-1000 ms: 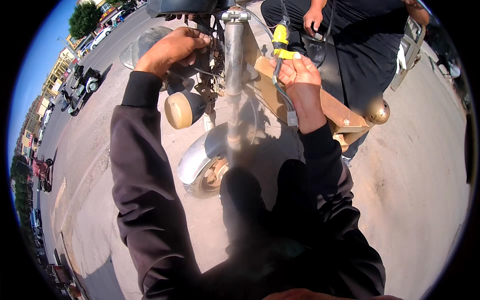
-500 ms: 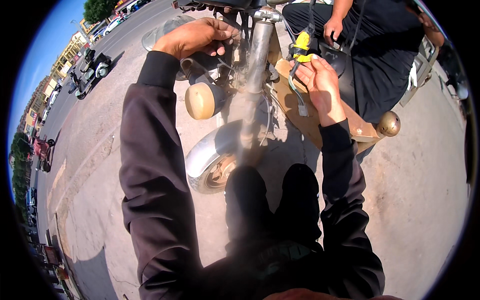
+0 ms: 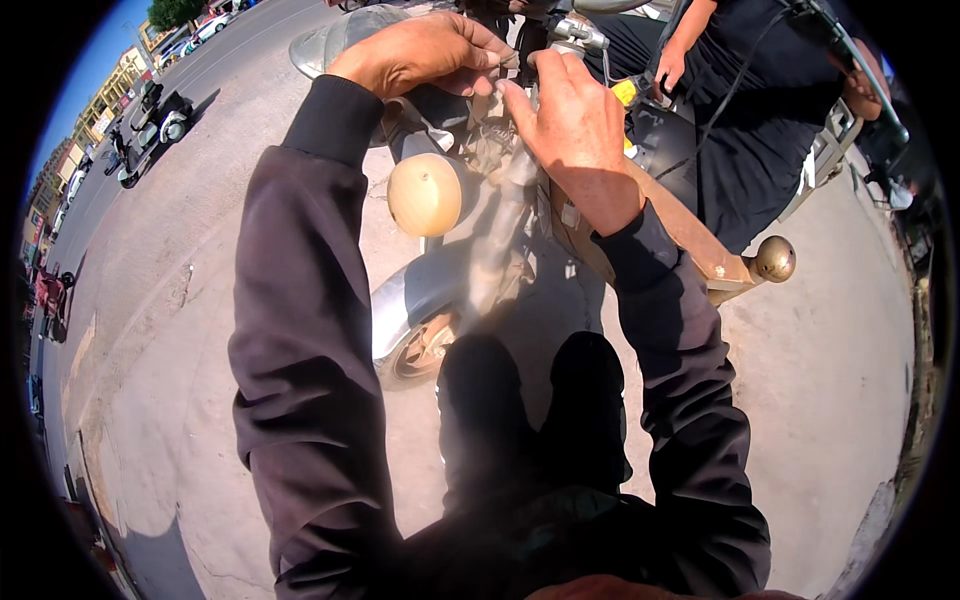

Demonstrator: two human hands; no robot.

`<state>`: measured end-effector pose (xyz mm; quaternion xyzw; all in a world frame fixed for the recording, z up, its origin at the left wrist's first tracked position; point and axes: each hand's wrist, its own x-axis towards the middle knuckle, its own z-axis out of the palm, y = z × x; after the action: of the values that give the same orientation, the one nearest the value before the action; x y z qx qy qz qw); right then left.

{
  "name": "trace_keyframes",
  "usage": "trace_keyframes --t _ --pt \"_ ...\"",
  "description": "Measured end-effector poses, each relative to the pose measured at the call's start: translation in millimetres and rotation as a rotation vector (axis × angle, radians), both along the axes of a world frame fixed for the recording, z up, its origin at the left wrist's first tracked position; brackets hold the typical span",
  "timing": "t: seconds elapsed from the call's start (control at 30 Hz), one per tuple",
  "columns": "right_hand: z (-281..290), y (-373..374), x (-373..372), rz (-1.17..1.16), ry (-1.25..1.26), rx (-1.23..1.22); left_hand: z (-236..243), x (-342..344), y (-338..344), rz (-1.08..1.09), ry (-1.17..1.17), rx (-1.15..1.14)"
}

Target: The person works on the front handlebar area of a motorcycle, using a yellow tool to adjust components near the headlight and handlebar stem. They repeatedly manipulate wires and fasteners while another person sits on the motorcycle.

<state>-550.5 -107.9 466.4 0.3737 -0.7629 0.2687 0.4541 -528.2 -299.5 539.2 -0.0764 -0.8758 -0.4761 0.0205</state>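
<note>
My left hand (image 3: 430, 55) is closed in a pinch at the front wiring of a motor tricycle; its fingertips cover whatever they grip. Close beside it, my right hand (image 3: 580, 130) has its thumb and fingers bent in toward the same spot, over the metal front fork (image 3: 495, 235). What lies between these fingers is hidden. Below my left hand juts a round, cream-coloured lamp (image 3: 424, 195). A piece of yellow tape (image 3: 625, 92) on the wiring shows past my right hand. Under the fork sits the front wheel with a silver mudguard (image 3: 405, 300).
A person in dark clothes (image 3: 760, 120) sits at the right, one hand (image 3: 670, 68) hanging near the wiring. A tan frame bar (image 3: 700, 235) ends in a round brass-coloured knob (image 3: 775, 259). Parked scooters (image 3: 155, 130) stand on the left by the road.
My right hand has left the yellow-taped wires and moved left, up beside my left hand. My left hand stays by the front wiring, slightly higher. The view has shifted a little.
</note>
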Motion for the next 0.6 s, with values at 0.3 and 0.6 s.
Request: trace_keyframes --t 0.3,0.6 --pt "23.5 -1.0 -18.7 0.039 0.046 0.074 7.8 17.7 5.4 -0.049 0.026 0.048" --pt "14.4 3.1 -22.8 0.369 -0.623 -0.43 -5.8 9.5 -16.6 -0.039 0.086 -0.085"
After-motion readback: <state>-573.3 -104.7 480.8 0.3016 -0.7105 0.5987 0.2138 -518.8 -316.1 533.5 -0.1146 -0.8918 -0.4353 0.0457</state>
